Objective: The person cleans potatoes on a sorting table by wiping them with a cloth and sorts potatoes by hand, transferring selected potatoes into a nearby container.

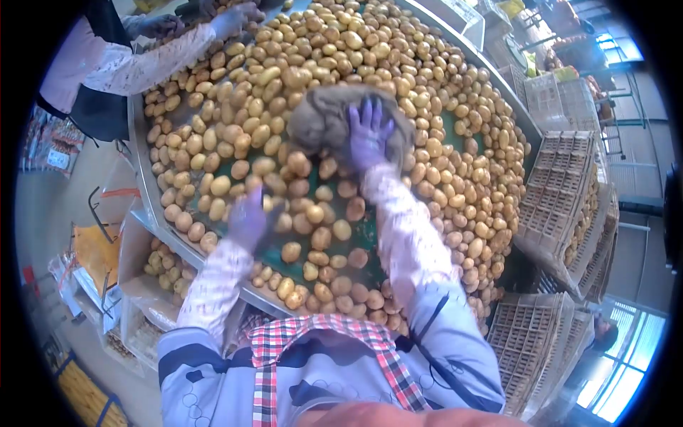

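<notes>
My right hand [370, 135], in a purple glove, lies flat with fingers spread on a crumpled grey-brown cloth [320, 121]. The cloth rests on many small yellow-brown potatoes [356, 43] spread over a metal-edged sorting table. My left hand [249, 220], also gloved in purple, is over the near left part of the potatoes. It is somewhat blurred; a finger and the thumb stand apart, and I see nothing held in it. Between my hands, patches of the green table surface [284, 263] show among the potatoes.
At the upper left, another person's gloved hand [231, 20] reaches over the potatoes. Stacked plastic crates [558, 178] stand along the right side, with more crates [526, 341] nearer me. Below the table's left edge is a bin [135, 249] holding potatoes.
</notes>
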